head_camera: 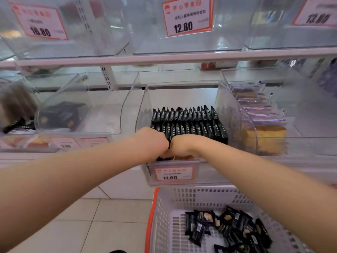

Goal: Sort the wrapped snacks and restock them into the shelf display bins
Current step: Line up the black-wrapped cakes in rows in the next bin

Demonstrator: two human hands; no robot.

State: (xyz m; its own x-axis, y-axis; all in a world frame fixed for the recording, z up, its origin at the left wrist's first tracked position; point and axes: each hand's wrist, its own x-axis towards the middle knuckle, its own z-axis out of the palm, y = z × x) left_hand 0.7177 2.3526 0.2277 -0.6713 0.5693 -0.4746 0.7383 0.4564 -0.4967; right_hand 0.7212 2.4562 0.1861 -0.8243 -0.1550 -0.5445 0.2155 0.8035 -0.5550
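Basket nearest, white, orange rim, loose black packets scattered inside. Above it, both hands at front lip of clear bin, knuckles touching. Left hand and right hand curled downward; fingers hidden behind lip, probably gripping packets, cannot tell for sure. Behind hands, black snacks stand upright in two neat rows. Price tag reads 11.80.

Pale tiled floor lies below white shelving with orange-bordered price tags.

Bare forearms, bare hands, sleeveless.
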